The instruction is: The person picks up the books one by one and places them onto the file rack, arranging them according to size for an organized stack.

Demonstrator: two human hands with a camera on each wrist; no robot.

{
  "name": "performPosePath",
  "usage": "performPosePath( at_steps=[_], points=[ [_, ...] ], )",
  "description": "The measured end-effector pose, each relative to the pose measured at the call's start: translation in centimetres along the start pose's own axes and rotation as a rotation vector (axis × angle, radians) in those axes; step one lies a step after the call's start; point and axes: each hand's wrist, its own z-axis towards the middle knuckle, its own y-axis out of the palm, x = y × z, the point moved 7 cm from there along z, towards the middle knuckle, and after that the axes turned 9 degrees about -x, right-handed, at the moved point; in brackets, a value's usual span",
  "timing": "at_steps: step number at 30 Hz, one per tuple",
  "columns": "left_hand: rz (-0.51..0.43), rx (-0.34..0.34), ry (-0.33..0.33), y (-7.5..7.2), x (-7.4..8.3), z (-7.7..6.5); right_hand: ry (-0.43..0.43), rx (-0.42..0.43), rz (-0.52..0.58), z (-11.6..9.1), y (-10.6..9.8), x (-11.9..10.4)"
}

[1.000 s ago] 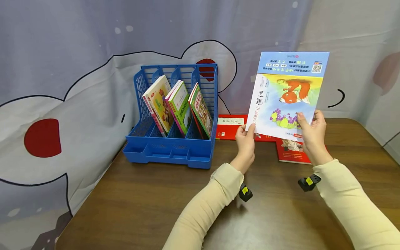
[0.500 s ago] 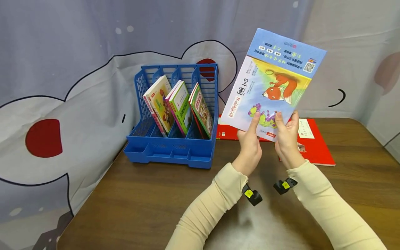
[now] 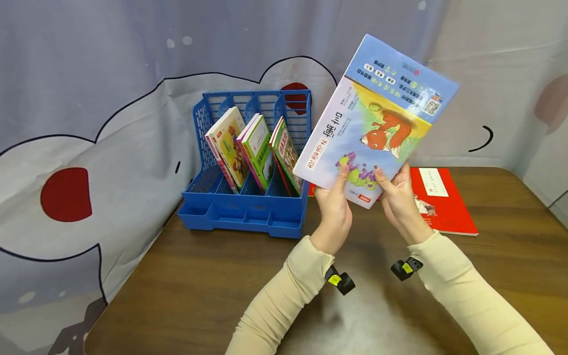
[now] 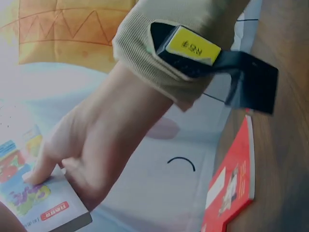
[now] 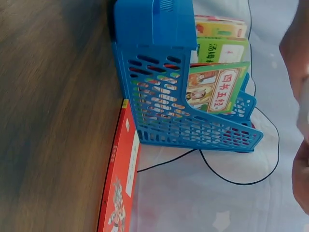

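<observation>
Before me stands a brown, wood-grained desk (image 3: 177, 296), its surface catching a pale patch of light on my side, as a blue-grey fabric backdrop (image 3: 120, 34) hangs behind it, printed with black-outlined pale cloud shapes (image 3: 128, 143), a large red spot (image 3: 66, 195) and a curved black line (image 3: 483, 140).

An indoor book nook, home or school, I can't tell which one

A brown wooden table (image 3: 195, 291) sits at six o'clock, a blue rack (image 3: 248, 200) with kids' books (image 3: 259, 153) at nine, a red book (image 3: 454, 207) at three, and a big cloth (image 3: 222, 39) with cartoon shapes hangs behind, up at twelve
</observation>
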Motion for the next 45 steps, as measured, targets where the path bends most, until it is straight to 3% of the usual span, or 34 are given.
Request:
performPosePath(
  at_steps=[7, 13, 18, 22, 27, 30, 34, 39, 41, 45],
  points=[
    [0.083, -0.001, -0.027, -1.2, 1.6, 0.7, 0.081, -0.069, -0.038, -0.3, -0.5, -0.1],
    [0.253, -0.018, -0.077, -2.3, 3.4, 1.5, 0.061, -0.055, -0.097, -0.6, -2.5, -1.2],
    [0.352, -0.026, -0.126, -3.4, 4.2, 1.9, 0.022, -0.015, -0.054, -0.5, -4.2, -2.6],
    [0.413, -0.07, -0.149, -4.3, 4.7, 2.5, -0.004, 0.087, -0.047, -0.6, -5.6, -3.8],
    [0.552, -0.155, -0.21, -5.6, 5.0, 3.4, -0.07, 0.259, -0.205, -1.2, -7.1, -5.1],
    [0.67, -0.184, -0.235, -6.4, 5.5, 3.6, -0.131, 0.27, -0.392, -1.4, -7.0, -6.2],
    [0.79, -0.226, -0.23, -7.0, 6.3, 3.8, -0.219, 0.17, -0.626, -0.8, -4.9, -8.0],
    [0.842, -0.276, -0.198, -7.0, 6.9, 3.7, -0.261, -0.042, -0.996, 0.2, 0.0, -9.5],
    [0.849, -0.314, -0.175, -6.7, 7.1, 3.6, -0.252, -0.162, -1.133, 0.7, 2.1, -9.6],
    [0.889, -0.42, -0.094, -5.6, 7.3, 3.3, -0.14, -0.431, -1.33, 2.0, 5.2, -8.8]
  ],
)
